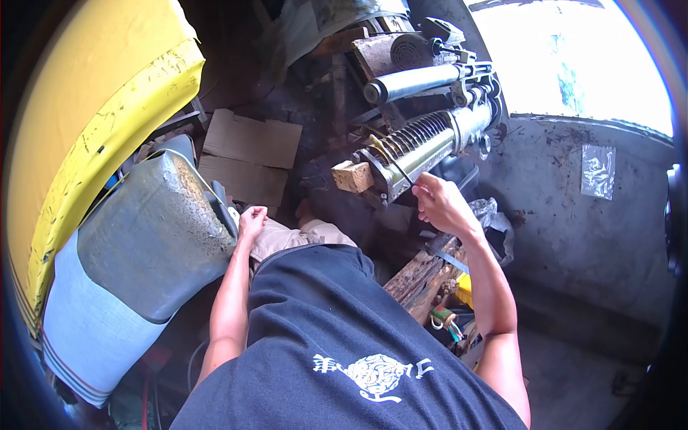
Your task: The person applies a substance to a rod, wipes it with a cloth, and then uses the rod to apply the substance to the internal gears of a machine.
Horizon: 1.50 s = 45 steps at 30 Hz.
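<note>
My right hand [441, 206] is closed at the near end of a metal assembly, its thumb and fingers pinching a thin dark rod [402, 173] that slants across the end plate. A coil spring [416, 138] runs along this assembly, next to a gold-toned tube [428, 155]. Against the end plate sits a wooden block [352, 176]. Over by my thigh, my left hand [251, 223] has its fingers curled in; whatever they hold, if anything, is hidden. A grey worn seat-like piece [147, 236] lies just left of that hand.
A second silver tube [412, 84] lies behind the spring assembly. Flattened cardboard [247, 154] is on the floor ahead. Yellow panel [107, 136] curves along the left. Rough timber [419, 282] and a wire bundle [448, 320] are at right, below a grey wall [552, 193].
</note>
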### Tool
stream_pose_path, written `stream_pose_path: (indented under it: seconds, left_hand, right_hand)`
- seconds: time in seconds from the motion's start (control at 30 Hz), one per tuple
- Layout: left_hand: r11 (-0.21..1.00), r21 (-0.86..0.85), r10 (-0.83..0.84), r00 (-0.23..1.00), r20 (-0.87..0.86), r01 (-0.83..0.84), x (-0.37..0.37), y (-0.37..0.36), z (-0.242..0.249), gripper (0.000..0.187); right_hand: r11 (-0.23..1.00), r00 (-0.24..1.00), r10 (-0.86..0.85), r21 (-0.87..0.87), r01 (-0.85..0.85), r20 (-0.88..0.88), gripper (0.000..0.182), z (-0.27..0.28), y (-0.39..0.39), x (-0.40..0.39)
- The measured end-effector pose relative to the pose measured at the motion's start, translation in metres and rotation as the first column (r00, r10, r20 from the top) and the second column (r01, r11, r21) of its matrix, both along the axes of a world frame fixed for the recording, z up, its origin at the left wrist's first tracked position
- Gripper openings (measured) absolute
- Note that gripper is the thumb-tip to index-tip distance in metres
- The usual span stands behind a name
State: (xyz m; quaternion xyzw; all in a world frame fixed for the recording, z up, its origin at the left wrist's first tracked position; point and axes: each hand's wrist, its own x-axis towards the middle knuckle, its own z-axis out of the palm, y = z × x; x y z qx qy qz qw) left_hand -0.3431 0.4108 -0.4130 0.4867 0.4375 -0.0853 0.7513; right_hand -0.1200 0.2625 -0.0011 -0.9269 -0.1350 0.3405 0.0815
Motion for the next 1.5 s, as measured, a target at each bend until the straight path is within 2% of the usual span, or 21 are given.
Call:
stream_pose_path:
  seconds: [0.1,0.2,0.3,0.43,0.53,0.67,0.8,1.0,1.13,1.33,1.37,1.5]
  left_hand:
    - [1.000,0.014,-0.005,1.000,-0.006,0.005,0.000,0.001,0.004,0.018]
    - [1.000,0.023,-0.011,1.000,-0.010,0.011,0.000,0.002,0.006,0.019]
    - [1.000,0.017,-0.011,1.000,-0.006,0.011,0.001,0.002,0.010,0.019]
    - [1.000,0.010,0.004,1.000,0.006,-0.005,0.000,0.001,0.008,0.018]
    - [1.000,0.015,0.004,1.000,0.000,-0.004,0.000,0.001,0.007,0.018]
    - [1.000,0.013,0.017,1.000,-0.008,-0.017,0.000,0.001,0.009,0.018]
    - [0.999,0.029,0.019,1.000,-0.016,-0.019,0.001,0.002,0.014,0.018]
    - [0.997,0.013,0.076,0.997,0.003,-0.076,0.000,0.001,0.005,0.017]
    - [0.996,-0.007,0.092,0.995,-0.026,-0.092,-0.001,0.001,0.001,0.017]
    - [0.995,0.019,0.101,0.995,-0.016,-0.100,-0.001,0.001,0.002,0.019]
    - [0.995,0.029,0.097,0.995,-0.016,-0.096,-0.002,0.000,-0.001,0.019]
    - [0.996,0.058,0.072,0.996,-0.049,-0.069,-0.001,0.003,0.005,0.019]
  right_hand:
    - [0.982,0.978,0.190,-0.021,-0.189,0.084,0.016,-0.014,-0.017,0.006]
    - [0.943,0.924,0.309,0.053,-0.328,0.226,0.016,-0.014,-0.023,0.009]
    - [0.963,0.941,0.250,0.046,-0.266,0.229,0.017,-0.013,-0.024,0.016]
    - [0.977,0.972,0.211,-0.022,-0.210,0.101,0.018,-0.006,-0.021,0.027]
    - [0.966,0.965,0.254,-0.066,-0.250,0.058,0.017,0.005,-0.010,0.032]
    - [0.956,0.953,0.287,-0.096,-0.278,0.093,0.012,0.007,-0.007,0.042]
    - [0.919,0.896,0.393,-0.102,-0.380,0.208,0.014,-0.004,-0.016,0.052]
    - [0.932,0.924,0.362,-0.079,-0.355,0.123,0.017,0.005,-0.007,0.063]
    - [0.915,0.909,0.404,-0.059,-0.400,0.099,0.016,0.008,-0.006,0.070]
    - [0.893,0.866,0.432,0.011,-0.449,0.252,0.013,-0.007,-0.019,0.068]
    - [0.866,0.829,0.475,0.009,-0.500,0.297,0.013,-0.010,-0.023,0.069]
    - [0.865,0.807,0.472,-0.007,-0.502,0.356,0.015,-0.010,-0.025,0.069]
